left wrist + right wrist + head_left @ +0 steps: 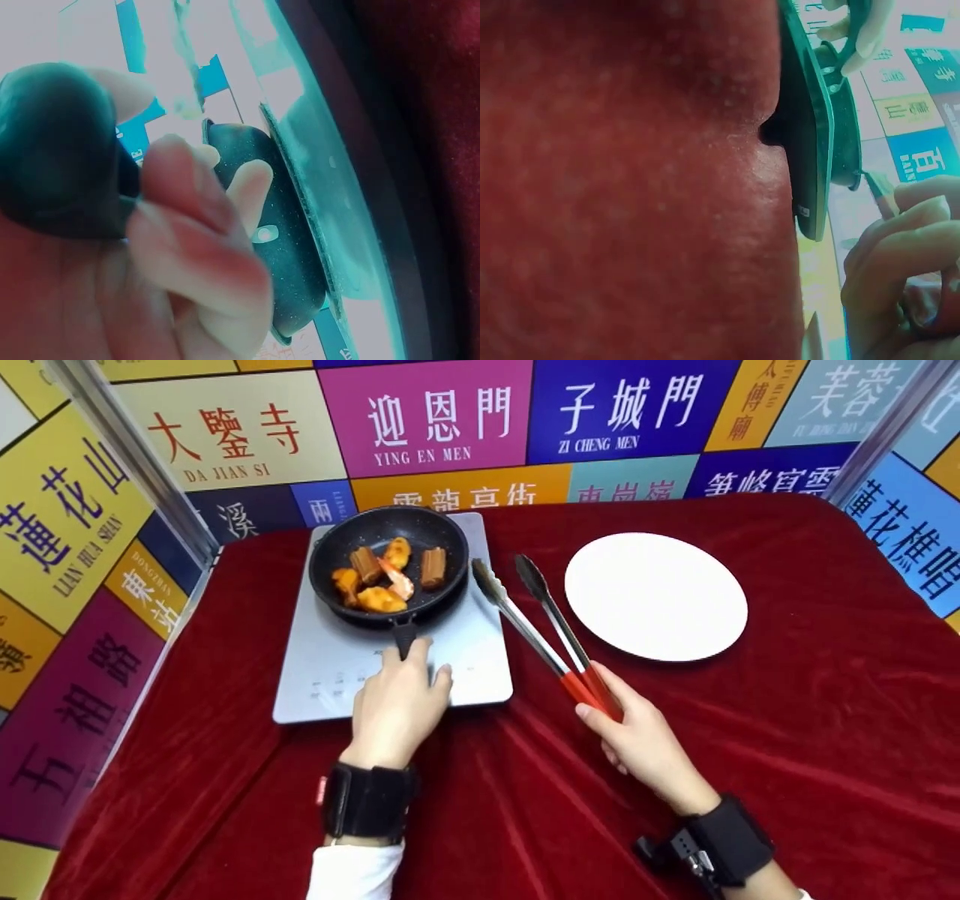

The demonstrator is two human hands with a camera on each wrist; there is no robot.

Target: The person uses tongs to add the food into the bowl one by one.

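A black frying pan [439, 531] sits on a silver induction cooktop [300, 660]. In it lie several pieces of food: brown ridged blocks [433, 568], yellow-orange browned pieces [382, 600] and a pinkish shrimp-like piece [399, 582]. My left hand [397, 701] grips the pan's black handle [405, 637]; the left wrist view shows the fingers curled round the handle's thick end [64, 150]. My right hand [637, 735] holds tongs [540, 649] by their red grips, with the arms spread apart. Their dark tips are just right of the pan, with nothing between them.
A white oval plate [656, 596] lies right of the tongs. Dark red velvet cloth [510, 825] covers the table. Panels with Chinese lettering [439, 420] stand along the back and sides, with metal posts [142, 472] at the corners.
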